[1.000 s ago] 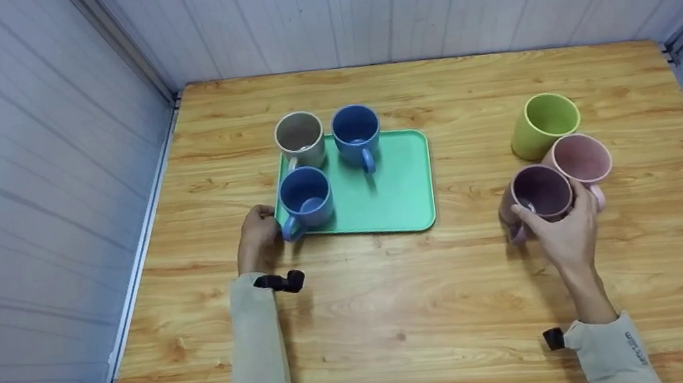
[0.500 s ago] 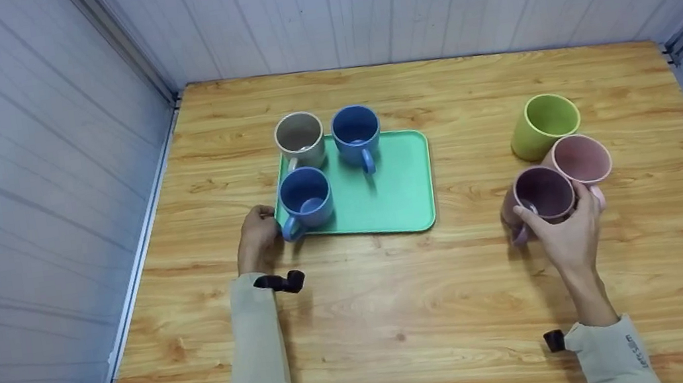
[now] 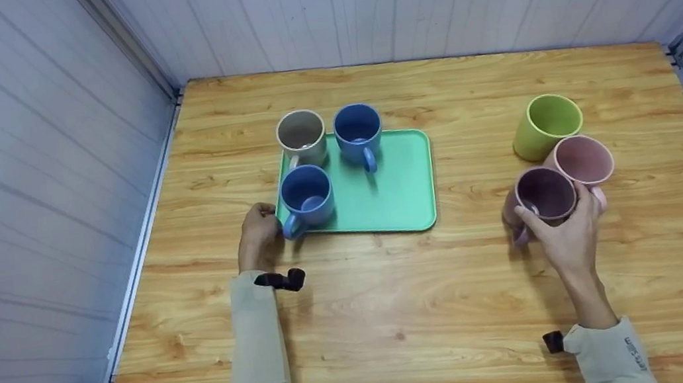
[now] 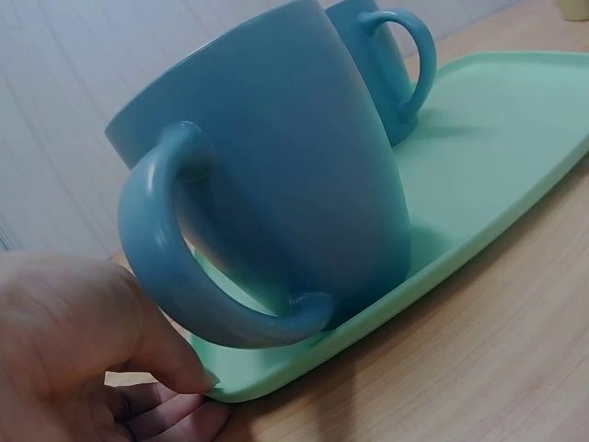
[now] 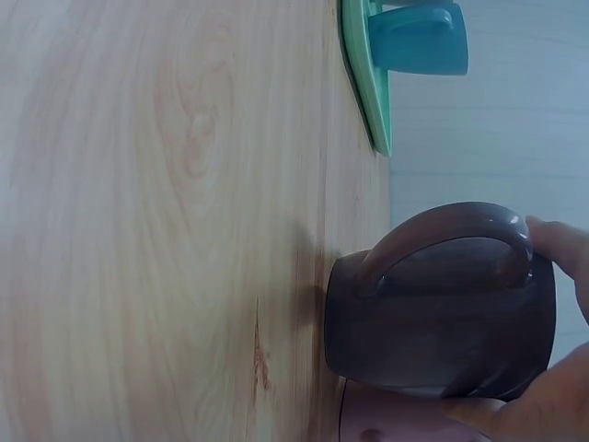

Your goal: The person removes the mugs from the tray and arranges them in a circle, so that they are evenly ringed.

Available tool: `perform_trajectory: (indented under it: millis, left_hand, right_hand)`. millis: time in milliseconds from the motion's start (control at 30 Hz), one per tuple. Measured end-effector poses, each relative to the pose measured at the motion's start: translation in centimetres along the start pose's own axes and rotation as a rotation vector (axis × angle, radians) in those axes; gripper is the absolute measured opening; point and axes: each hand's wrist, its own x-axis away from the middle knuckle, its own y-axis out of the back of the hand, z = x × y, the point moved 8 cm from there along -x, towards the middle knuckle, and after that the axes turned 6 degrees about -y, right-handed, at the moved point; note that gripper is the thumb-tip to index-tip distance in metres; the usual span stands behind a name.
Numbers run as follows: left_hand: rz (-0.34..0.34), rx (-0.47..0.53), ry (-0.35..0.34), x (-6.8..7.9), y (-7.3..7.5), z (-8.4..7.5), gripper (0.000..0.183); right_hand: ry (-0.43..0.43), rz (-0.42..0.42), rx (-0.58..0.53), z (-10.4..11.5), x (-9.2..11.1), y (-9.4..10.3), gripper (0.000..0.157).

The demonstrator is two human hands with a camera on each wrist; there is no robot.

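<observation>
My left hand [image 3: 259, 230] pinches the near left corner of the green tray [image 3: 395, 190], thumb against the rim and fingers at the edge below, as the left wrist view shows. Beside it on the tray stands a blue mug [image 4: 276, 166], handle toward the hand. Behind that are a beige mug [image 3: 300, 134] and a second blue mug [image 3: 357, 129], both upright. At the right, my right hand [image 3: 569, 240] grips a dark purple mug [image 3: 513, 207] around its upper body, thumb near the handle [image 5: 442, 230]. Against it stands a pink mug [image 3: 584, 160], partly hidden.
A yellow-green mug [image 3: 528, 138] stands just behind the pink one. Bare wooden table [image 3: 399, 317] lies between the tray and the right-hand mugs. Pale panels [image 3: 355, 2] close off the back and both sides.
The dark purple mug and my right hand shift very slightly to the right. The left hand keeps its hold on the tray corner; the other mugs stay in place.
</observation>
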Motion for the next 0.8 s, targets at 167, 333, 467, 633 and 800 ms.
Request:
perform_trajectory:
  millis: [167,333,467,633,800]
  left_hand:
    - [0.005,0.003,-0.003,0.02,-0.04,-0.02,0.035]
    - [0.007,-0.049,-0.025,0.01,0.14,-0.18,0.036]
    - [0.006,-0.038,-0.02,-0.04,0.13,-0.05,0.036]
    - [0.008,-0.022,-0.02,-0.06,0.08,0.01,0.034]
    - [0.014,-0.001,0.01,-0.09,0.0,0.21,0.034]
  right_hand:
    - [0.024,0.005,-0.006,0.35,0.09,-0.1,0.095]
    - [0.03,0.011,0.001,0.5,0.1,-0.21,0.098]
    - [-0.008,0.031,0.012,0.38,0.17,-0.3,0.101]
    - [-0.025,0.044,0.018,0.38,0.13,-0.31,0.1]
    - [-0.002,0.034,0.015,0.54,0.1,-0.13,0.098]
